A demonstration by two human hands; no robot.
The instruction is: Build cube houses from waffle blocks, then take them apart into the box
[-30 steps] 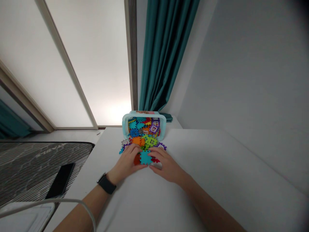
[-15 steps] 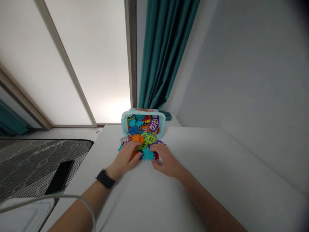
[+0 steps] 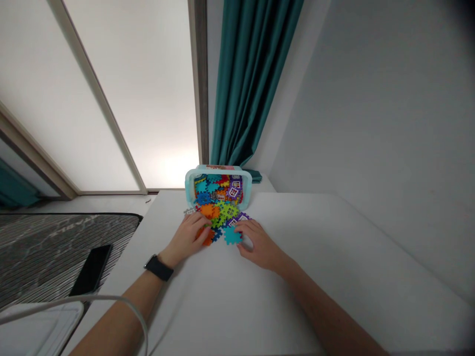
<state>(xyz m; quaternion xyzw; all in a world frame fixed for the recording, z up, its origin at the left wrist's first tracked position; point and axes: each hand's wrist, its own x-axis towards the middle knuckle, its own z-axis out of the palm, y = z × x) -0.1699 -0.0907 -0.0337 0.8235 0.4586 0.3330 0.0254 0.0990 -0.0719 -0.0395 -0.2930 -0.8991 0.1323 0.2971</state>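
Two spread grips: left grip point(image 3: 185, 240) on an orange plastic tile point(image 3: 207, 237), right grip point(image 3: 260, 245) beside a teal tile point(image 3: 233, 236), both tiles now less covered.

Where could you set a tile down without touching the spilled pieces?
Free: the white table right of the right hand, and between the forearms. Crowded: from the left hand to the tipped tub, full of tiles.
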